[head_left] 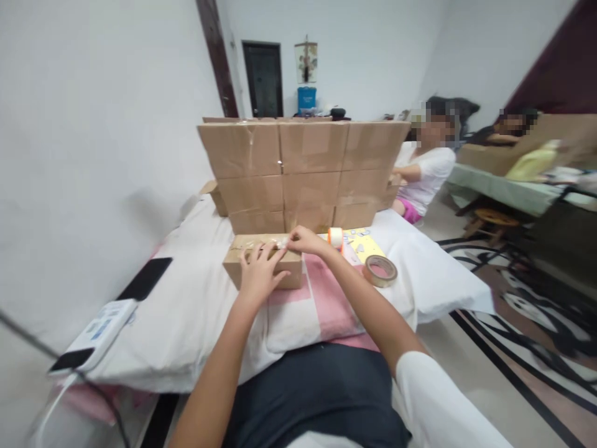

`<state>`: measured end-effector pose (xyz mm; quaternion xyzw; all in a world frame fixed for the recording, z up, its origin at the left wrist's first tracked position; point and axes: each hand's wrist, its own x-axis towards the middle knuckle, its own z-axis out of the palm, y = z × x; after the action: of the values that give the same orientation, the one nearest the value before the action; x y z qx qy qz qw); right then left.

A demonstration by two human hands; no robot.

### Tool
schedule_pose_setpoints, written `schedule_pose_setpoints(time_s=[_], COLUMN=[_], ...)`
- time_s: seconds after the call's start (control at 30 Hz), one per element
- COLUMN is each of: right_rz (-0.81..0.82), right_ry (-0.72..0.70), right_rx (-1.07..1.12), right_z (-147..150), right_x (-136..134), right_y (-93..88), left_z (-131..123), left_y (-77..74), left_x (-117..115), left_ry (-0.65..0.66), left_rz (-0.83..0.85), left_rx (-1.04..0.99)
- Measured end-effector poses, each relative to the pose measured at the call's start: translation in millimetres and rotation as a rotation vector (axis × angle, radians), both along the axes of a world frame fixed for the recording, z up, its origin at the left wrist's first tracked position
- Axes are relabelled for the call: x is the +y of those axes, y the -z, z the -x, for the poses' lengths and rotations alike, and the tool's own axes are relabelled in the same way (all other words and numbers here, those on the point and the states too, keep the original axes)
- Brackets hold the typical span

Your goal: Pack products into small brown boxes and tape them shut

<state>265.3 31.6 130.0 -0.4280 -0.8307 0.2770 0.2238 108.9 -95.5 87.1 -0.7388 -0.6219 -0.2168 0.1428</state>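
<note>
A small cardboard box (293, 279) lies on the cloth-covered table in front of me, with shiny clear tape (252, 242) along its top. My left hand (259, 269) rests on the box, fingers spread over the top and thumb against the front. At the top's right end my right hand (304, 239) is closed in a pinch. What its fingertips hold, if anything, is too small to make out. Right of the box stand a small white roll with orange edges (336, 236) and a wide roll of brown tape (380, 271).
Right behind the box rises a stack of cardboard boxes (310, 149). A yellow printed sheet (366, 246) lies at right. On the left are a black phone-like slab (145, 278) and a white power strip (106, 326). A person in a white shirt (431, 177) sits beyond the table.
</note>
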Motion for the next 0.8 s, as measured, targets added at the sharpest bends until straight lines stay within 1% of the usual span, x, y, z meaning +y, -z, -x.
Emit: schedule_pose_setpoints(time_s=[0.1, 0.17, 0.33, 0.4, 0.6, 0.8], right_rz=[0.046, 0.038, -0.102, -0.12, -0.063, -0.018], right_ry=[-0.051, -0.041, 0.1, 0.129, 0.157, 0.208], right_rx=[-0.027, -0.029, 0.065, 0.101, 0.175, 0.241], right_z=[0.6, 0.0, -3.5, -4.3, -1.7, -0.8], right_x=[-0.9, -1.7, -8.5, -11.3, -9.0, -0.5], right_y=[0.7, 1.5, 7.8, 12.3, 29.6, 38.2], left_z=[0.6, 0.4, -1.3, -1.1, 1.3, -4.4], left_y=[3.8, 5.5, 7.6, 8.8, 13.0, 8.4], left_x=[0.6, 1.1, 0.6, 1.1, 5.2, 2.9], left_ry=[0.036, 0.064, 0.076, 0.089, 0.145, 0.168], left_rz=[-0.024, -0.041, -0.092, -0.108, -0.107, -0.077], left_rx=[-0.014, -0.008, 0.004, -0.009, -0.071, -0.065])
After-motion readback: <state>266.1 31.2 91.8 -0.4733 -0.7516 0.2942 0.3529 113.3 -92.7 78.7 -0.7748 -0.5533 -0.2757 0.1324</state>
